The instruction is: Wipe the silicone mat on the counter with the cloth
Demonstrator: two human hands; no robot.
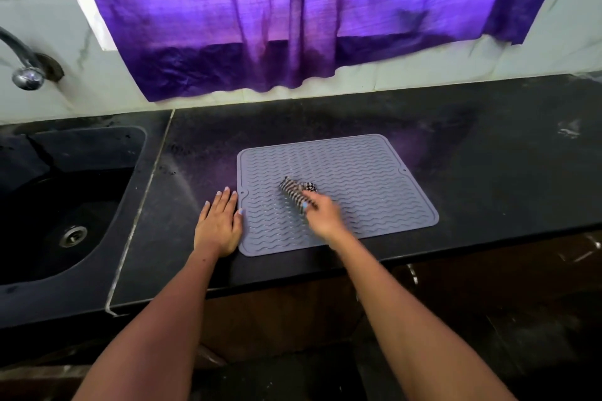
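A: Right hand (pixel 325 216) is out over the grey silicone mat (pixel 374 179), fingers (pixel 309 197) curled round a bunched black-and-white striped cloth (pixel 294 189).

B: And the cloth itself, where is it?

A: Down on the mat's ridged face, a little left of centre, poking out beyond the knuckles toward the wall. The hand is blurred, so whether the thumb is pinching it I can't quite make out.

B: Left hand (pixel 219 225)?

A: Flat on the dark surface (pixel 488 156), fingers straight and close together, gripping nothing. Its thumb side lies right against the mat's left edge, by the small notch there.

B: The mat?

A: Flat near the front edge of the surface, right of the dark sink (pixel 65 205), below a purple curtain (pixel 260 26).
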